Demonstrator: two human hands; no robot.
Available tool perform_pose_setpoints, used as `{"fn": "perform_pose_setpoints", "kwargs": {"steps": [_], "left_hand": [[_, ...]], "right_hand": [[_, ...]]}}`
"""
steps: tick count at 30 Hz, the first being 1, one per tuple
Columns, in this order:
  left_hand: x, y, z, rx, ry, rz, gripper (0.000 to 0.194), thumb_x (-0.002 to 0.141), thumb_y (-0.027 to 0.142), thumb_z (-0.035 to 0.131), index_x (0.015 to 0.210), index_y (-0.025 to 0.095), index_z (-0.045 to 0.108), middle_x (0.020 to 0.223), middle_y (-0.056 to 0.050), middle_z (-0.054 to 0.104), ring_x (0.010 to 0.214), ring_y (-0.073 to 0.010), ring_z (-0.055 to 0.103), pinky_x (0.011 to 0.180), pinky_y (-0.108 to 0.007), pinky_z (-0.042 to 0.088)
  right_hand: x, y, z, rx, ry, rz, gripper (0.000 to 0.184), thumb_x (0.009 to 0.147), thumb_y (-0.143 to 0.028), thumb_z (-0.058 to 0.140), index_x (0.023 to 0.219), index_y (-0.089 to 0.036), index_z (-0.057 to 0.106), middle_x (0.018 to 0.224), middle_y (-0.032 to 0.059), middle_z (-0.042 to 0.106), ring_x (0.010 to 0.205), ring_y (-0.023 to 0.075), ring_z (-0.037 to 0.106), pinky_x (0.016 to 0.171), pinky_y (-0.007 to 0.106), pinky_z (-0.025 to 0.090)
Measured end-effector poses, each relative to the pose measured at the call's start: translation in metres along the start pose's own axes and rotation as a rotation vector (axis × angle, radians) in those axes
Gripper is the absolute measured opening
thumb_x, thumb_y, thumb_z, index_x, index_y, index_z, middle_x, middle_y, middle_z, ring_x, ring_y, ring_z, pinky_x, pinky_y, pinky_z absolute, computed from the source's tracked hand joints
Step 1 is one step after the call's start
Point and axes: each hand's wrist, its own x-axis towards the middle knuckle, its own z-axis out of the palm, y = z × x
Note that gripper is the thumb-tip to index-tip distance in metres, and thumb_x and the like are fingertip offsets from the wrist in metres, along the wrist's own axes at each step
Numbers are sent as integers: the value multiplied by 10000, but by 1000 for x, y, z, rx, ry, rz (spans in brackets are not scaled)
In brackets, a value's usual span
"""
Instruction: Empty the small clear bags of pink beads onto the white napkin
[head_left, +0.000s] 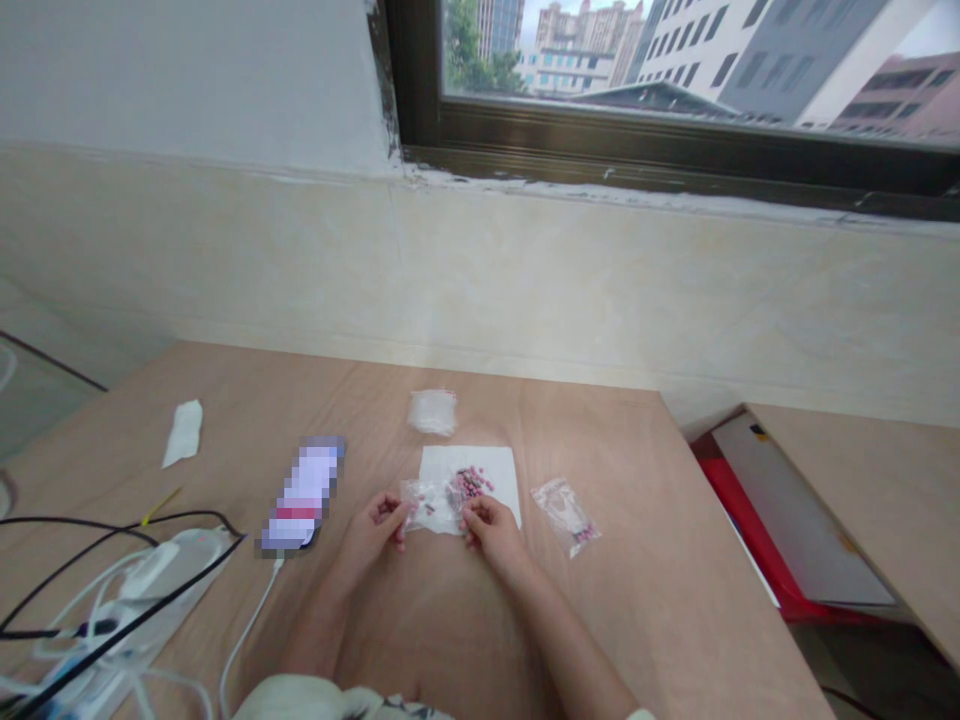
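My left hand point(386, 520) and my right hand point(489, 525) pinch opposite sides of a small clear plastic bag point(437, 508). A few small dark bits show in or beneath the bag; I cannot tell which. Under it lies a white sheet of paper point(504, 470) bearing a little heap of pink and dark beads point(472, 481), just beyond my right fingertips. To the right, a second clear bag point(564, 512) with some pink beads in its lower corner rests on the table. Farther back sits a stack of clear plastic bags point(433, 411).
A phone point(304, 495) on a white charging cable lies left of my hands. Power strips point(150, 590) with tangled cables fill the left front. A white paper scrap point(183, 432) is at the back left. The wooden table point(675, 600) ends at a gap holding a red folder point(757, 540).
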Motion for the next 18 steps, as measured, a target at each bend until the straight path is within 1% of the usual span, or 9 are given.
{"fn": "perform_pose_setpoints", "kwargs": {"steps": [4,8,11,18], "left_hand": [[1,6,0,24,-21,29,324,551,434,632,592,158,469,382,88,472,311,-60,435,310,-172,393],[4,4,2,4,-24,49,306,571,418,626,607,157,469,401,91,460,325,-58,435,306,-170,401],[5,1,2,10,-48,52,289,597,404,611,612,155,465,386,91,456,318,-55,423,305,-167,400],[5,4,5,8,-53,61,294,603,416,599,636,159,461,394,92,449,319,-59,422,310,-176,403]], "right_hand": [[1,1,0,7,1,7,342,568,-490,575,658,-175,476,494,-53,511,336,61,396,333,195,304],[2,3,0,23,5,7,339,582,-489,567,645,-171,468,484,-59,504,332,52,390,321,181,293],[2,3,0,42,5,3,329,593,-478,562,651,-168,465,473,-63,496,334,52,393,318,176,289],[2,1,0,61,8,17,336,580,-476,575,660,-168,466,471,-57,506,334,57,401,319,178,291]]}}
